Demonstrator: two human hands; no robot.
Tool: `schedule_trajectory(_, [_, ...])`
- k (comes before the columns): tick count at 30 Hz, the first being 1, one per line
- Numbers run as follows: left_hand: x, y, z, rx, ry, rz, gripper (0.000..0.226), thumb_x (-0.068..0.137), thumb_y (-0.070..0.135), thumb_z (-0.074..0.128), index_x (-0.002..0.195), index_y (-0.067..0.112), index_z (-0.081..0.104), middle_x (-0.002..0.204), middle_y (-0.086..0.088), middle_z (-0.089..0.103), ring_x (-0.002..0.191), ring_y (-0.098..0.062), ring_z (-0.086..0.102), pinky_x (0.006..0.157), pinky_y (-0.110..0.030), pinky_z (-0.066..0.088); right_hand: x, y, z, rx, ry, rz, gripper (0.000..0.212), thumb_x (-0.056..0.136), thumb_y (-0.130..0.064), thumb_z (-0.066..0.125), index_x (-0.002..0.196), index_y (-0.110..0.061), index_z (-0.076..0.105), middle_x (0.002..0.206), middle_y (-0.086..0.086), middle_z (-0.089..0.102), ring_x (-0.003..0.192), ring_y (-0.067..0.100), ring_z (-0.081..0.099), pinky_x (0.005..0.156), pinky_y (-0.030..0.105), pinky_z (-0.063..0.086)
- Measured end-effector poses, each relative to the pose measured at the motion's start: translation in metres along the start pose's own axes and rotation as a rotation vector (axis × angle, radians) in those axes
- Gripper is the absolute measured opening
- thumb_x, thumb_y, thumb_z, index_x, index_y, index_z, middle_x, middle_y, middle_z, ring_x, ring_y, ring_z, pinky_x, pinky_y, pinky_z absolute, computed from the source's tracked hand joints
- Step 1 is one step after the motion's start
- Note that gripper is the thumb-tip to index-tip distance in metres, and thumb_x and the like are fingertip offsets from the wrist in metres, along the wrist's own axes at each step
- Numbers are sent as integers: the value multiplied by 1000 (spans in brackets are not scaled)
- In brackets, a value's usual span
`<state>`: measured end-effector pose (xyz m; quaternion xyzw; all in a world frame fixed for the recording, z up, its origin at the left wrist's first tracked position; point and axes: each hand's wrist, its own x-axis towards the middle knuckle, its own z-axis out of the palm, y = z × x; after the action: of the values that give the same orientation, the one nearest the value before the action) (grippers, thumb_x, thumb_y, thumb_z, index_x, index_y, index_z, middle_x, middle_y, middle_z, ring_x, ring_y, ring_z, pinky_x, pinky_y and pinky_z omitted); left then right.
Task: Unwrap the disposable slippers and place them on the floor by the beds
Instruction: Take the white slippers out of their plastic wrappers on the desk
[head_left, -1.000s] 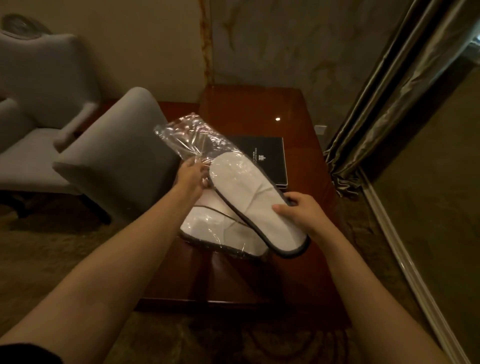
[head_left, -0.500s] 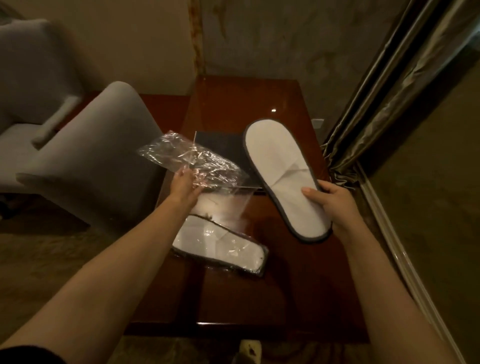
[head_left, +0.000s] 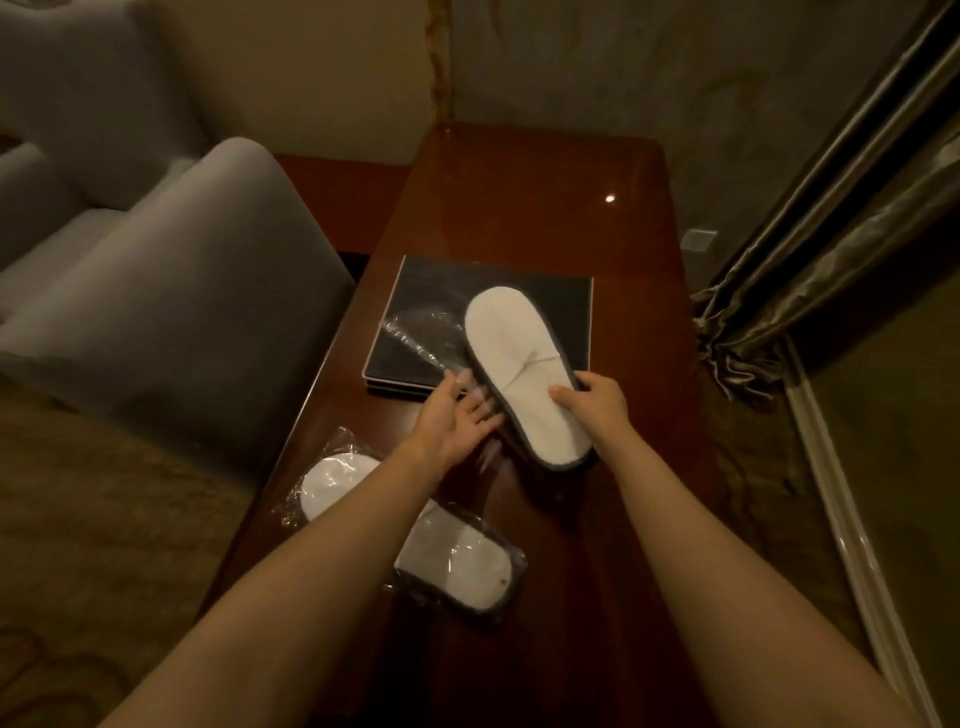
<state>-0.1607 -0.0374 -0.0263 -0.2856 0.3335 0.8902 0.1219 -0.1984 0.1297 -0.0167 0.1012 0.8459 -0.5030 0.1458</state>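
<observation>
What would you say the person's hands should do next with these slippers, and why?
Probably the right hand should lay the bare slipper down on the table. The left hand is open and holds nothing, the empty wrapper lies on the black folder, and the wrapped slipper near the table's front edge is in its plastic; opening it likely needs both hands.

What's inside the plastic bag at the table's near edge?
A white, dark-edged slipper shows through the bag. The left forearm covers its middle; whether a second lies underneath is hidden.
</observation>
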Motion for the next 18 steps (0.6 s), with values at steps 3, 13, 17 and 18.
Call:
schedule_trajectory(3, [2, 0, -9, 148, 40, -19, 54, 98, 49, 19, 141, 20, 35, 153, -16, 30, 141, -30, 28, 114, -45, 24, 11, 15, 10, -104, 13, -7, 34, 83, -23, 63, 115, -10, 63, 115, 12, 66, 103, 29, 59, 83, 38, 47])
schedule_trajectory(13, [-45, 31, -81, 1517, -7, 356, 57, 91, 41, 52, 143, 25, 35, 145, -3, 43, 135, -20, 39, 111, -32, 29, 0, 26, 38, -458, 274, -62, 47, 89, -26, 58, 128, -5, 44, 128, 16, 51, 119, 30, 46, 94, 40, 43])
schedule_trajectory(17, [-67, 29, -120, 2328, -440, 422, 101, 71, 74, 50, 149, 30, 3, 156, 5, -6, 146, -15, -7, 117, -42, -6, -12, 26, 39, -533, 310, -103, 51, 88, -24, 57, 133, -9, 38, 136, 16, 44, 124, 30, 40, 99, 40, 40])
schedule_trajectory(18, [-69, 25, -128, 2435, -505, 408, 111, 65, 80, 49, 148, 31, -5, 153, 5, -17, 144, -16, -15, 116, -44, -12, -17, 25, 37, -529, 318, -112, 52, 88, -24, 57, 134, -9, 37, 137, 15, 43, 125, 29, 39, 100, 41, 39])
